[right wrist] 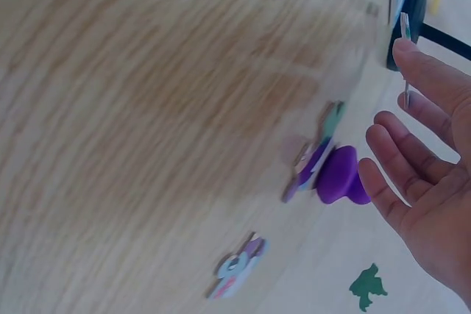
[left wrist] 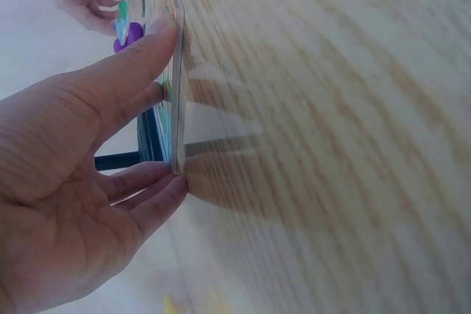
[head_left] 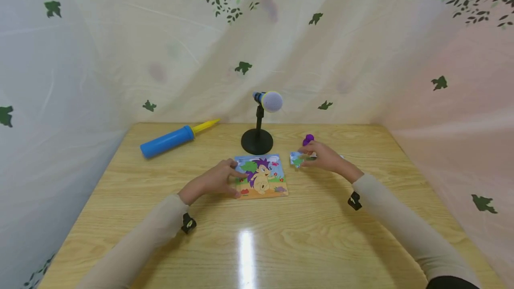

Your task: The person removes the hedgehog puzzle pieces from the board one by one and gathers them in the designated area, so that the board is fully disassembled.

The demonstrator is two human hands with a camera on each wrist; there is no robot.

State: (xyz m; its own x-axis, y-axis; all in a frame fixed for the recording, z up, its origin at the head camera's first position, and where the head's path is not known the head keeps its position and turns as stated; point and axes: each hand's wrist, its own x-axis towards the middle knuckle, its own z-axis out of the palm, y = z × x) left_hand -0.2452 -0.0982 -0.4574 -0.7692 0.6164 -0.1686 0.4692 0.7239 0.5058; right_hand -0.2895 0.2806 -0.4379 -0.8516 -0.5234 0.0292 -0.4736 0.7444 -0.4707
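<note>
Puzzle board [head_left: 261,176]: lies flat on the wooden table [head_left: 257,244], near the middle, just in front of the microphone stand [head_left: 257,141]; cartoon hedgehog picture faces up. Your left hand [head_left: 214,181] holds its left edge, thumb and fingers pressed against the rim, as the left wrist view shows. Puzzle piece [head_left: 297,159]: just right of the board, pinched upright between thumb and fingertips of your right hand [head_left: 323,157]. Purple knob [right wrist: 340,176]: on the table beside that hand, touching another loose piece [right wrist: 315,154]. Further loose piece [right wrist: 237,265]: lies apart nearby. Blue pump [head_left: 173,139] with yellow nozzle: far left.
</note>
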